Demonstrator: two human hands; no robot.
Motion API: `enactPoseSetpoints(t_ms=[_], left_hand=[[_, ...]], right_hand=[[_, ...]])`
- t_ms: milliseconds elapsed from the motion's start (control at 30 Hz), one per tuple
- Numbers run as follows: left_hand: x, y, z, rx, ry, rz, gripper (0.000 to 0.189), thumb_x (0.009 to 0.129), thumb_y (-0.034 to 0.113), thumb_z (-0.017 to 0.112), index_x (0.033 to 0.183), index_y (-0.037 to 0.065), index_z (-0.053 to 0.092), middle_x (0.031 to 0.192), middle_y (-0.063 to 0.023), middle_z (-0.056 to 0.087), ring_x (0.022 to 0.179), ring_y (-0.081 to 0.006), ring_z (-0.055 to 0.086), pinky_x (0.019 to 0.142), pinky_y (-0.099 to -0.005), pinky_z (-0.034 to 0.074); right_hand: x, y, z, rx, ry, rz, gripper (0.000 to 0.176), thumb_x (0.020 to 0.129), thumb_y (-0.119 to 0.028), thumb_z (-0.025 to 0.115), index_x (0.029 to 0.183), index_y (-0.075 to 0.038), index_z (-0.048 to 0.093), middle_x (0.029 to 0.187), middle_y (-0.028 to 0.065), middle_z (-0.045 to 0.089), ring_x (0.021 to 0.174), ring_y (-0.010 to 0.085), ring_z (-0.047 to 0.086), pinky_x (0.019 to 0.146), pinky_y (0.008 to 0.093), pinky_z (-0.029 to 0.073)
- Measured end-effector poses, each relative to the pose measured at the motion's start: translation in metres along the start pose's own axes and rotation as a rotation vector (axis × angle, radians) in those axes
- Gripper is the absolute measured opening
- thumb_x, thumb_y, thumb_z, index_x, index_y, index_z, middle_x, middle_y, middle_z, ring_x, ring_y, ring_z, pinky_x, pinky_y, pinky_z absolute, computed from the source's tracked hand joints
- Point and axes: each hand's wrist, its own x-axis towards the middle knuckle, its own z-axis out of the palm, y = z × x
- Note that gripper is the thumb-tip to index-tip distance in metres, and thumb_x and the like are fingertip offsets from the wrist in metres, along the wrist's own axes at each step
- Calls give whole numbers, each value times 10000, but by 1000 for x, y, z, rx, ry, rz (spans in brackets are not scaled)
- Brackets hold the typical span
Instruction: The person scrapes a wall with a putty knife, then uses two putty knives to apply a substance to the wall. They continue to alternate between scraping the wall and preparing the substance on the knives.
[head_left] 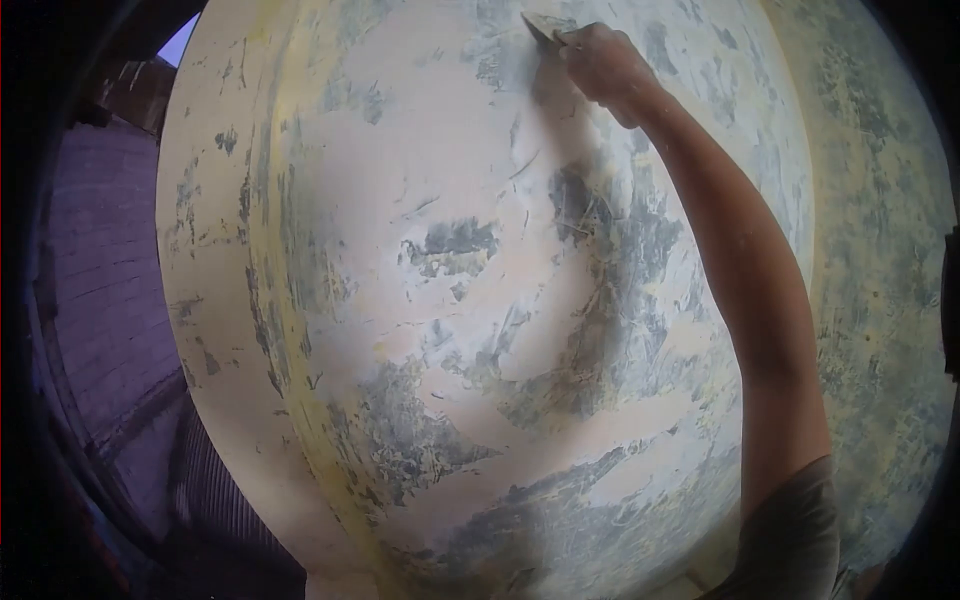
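Note:
High up, my right hand (608, 68) is closed around a putty knife (543, 27) with a flat, pointed-looking blade. Its blade lies against or very close to a large pale surface (420, 150), which is patched with white filler over grey and yellow. My arm reaches up from the lower right, in a short dark sleeve, and casts a shadow on the surface. The fingers wrap the handle, so most of it is hidden. My left hand is out of the frame.
A yellowish vertical band (285, 300) runs down the surface's left side, beside a paler strip (205, 250). Farther left stand a purple-tinted block wall (105, 220) and a dark corrugated sheet (215, 480). A mottled grey-yellow section (875, 250) continues at right.

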Motion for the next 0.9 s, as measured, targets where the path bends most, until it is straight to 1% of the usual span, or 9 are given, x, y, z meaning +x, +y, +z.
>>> enactPoseSetpoints(t_ms=[233,367,467,533,567,600,667,700,900], left_hand=[[8,12,-10,-52,-33,69,273,929,221,500,1066,30,640,823,-75,592,771,-153,526,777,-338,445],[14,17,-14,-91,-45,110,256,921,207,506,1045,25,636,810,-72,589,748,-153,526,760,-335,448],[22,16,-19,-117,-58,138,243,915,197,511,1029,21,634,799,-69,586,730,-153,525,748,-332,451],[29,16,-25,-136,-63,162,234,911,190,513,1018,18,632,792,-67,584,719,-153,525,739,-331,452],[31,17,-27,-148,-68,172,230,909,186,515,1013,17,631,789,-66,583,713,-153,525,735,-330,453],[32,16,-28,-159,-76,178,226,907,183,516,1008,16,630,785,-66,582,707,-153,525,731,-329,454],[34,14,-29,-185,-90,193,217,903,176,519,997,13,628,779,-64,581,696,-153,524,723,-327,455],[34,13,-31,-196,-96,199,213,901,173,521,992,12,627,775,-63,580,690,-153,524,718,-327,456],[50,17,-32,-266,-131,270,189,889,152,530,960,4,621,754,-58,574,656,-153,523,693,-322,461]], right_hand=[[-39,-3,-36,4,-128,-18,335,910,-137,480,1216,-97,612,805,233,658,572,268,612,603,394,516],[13,16,-31,-265,75,-238,306,912,-162,501,1183,-119,635,773,177,670,569,233,620,586,363,536],[22,-24,-39,163,-79,222,306,900,-248,504,961,14,649,828,217,667,741,309,678,584,399,548],[60,13,19,-610,15,-346,318,909,-233,486,995,31,639,854,241,666,791,340,676,670,423,547],[61,38,23,-1046,32,-709,283,905,-184,490,1126,-107,649,826,200,664,694,285,656,681,388,537],[50,33,24,-1046,27,-711,283,905,-184,490,1126,-107,649,826,200,664,694,285,656,681,388,537],[5,10,13,-152,12,-175,279,904,-190,469,1094,-99,651,913,218,655,829,345,650,767,423,514],[-14,2,0,-166,-74,-89,274,847,-167,511,1057,-61,652,986,241,644,917,404,618,806,420,512],[-34,7,-22,-184,140,-218,307,911,-145,419,1090,-53,650,935,256,641,894,379,630,820,449,488]])
